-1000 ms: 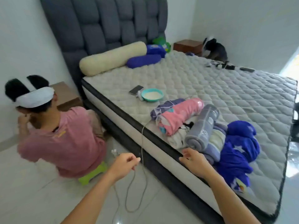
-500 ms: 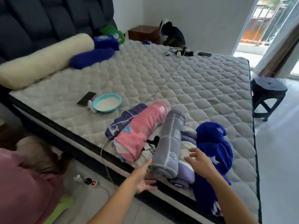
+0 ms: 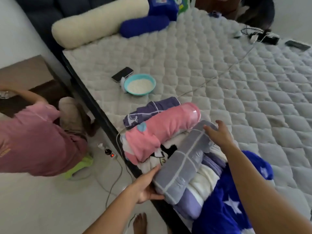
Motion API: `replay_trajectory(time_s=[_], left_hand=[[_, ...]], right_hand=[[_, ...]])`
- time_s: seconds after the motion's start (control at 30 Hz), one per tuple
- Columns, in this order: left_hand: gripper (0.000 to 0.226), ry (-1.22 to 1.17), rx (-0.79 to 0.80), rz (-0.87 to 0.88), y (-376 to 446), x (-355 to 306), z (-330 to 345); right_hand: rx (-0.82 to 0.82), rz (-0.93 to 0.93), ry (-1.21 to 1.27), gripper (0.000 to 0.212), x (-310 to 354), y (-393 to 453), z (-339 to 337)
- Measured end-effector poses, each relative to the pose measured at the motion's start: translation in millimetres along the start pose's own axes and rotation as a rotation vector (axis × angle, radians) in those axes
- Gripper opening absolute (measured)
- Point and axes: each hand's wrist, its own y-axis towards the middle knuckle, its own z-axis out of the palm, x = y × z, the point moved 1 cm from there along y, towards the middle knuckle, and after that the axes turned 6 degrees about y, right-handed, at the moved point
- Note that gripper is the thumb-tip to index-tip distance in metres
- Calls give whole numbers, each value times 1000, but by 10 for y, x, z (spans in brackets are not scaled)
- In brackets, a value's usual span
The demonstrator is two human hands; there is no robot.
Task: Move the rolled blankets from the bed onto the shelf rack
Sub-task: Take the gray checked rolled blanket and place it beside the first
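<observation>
Several rolled blankets lie piled at the near edge of the bed (image 3: 219, 73). A grey checked roll (image 3: 184, 161) lies on top, with a pink roll (image 3: 162, 130) and a dark purple roll (image 3: 152, 108) to its left. A white and lilac blanket (image 3: 207, 178) sits under it, and a blue star blanket (image 3: 233, 200) lies to the right. My left hand (image 3: 145, 186) grips the near end of the grey roll, thumb on top and fingers beneath. My right hand (image 3: 217, 134) rests with spread fingers on its far end. No shelf rack is in view.
A person in a pink shirt (image 3: 33, 141) crouches on the floor left of the bed, beside a power strip (image 3: 109, 152) with cables. A teal bowl (image 3: 139, 84) and a phone (image 3: 122, 76) lie on the mattress. A cream bolster (image 3: 99, 22) lies at the headboard.
I have come closer to the bed. My left hand went from open air to gripping the grey roll's near end. My right hand moved up to its far end.
</observation>
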Motion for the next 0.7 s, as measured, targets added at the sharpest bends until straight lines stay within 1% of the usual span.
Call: replay_trajectory(time_s=[0.1,0.23,0.43,0.6,0.7], left_hand=[[38,-9,-86,6,-16,1,63],[36,28,-185,17,-8,4,136],[40,134,-249,54,-179,72,150],[39,149,-276,126,-632,190,-112],[39,121,-315,203,-992,355,-427]], right_hand=[[86,24,-14,56,-61,163,60],[8,10,47,51,-205,185,126],[-45,25,242,47,-173,-22,99],[-123,-94,321,31,167,-566,172],[-132,-201,369,33,530,-1050,364]])
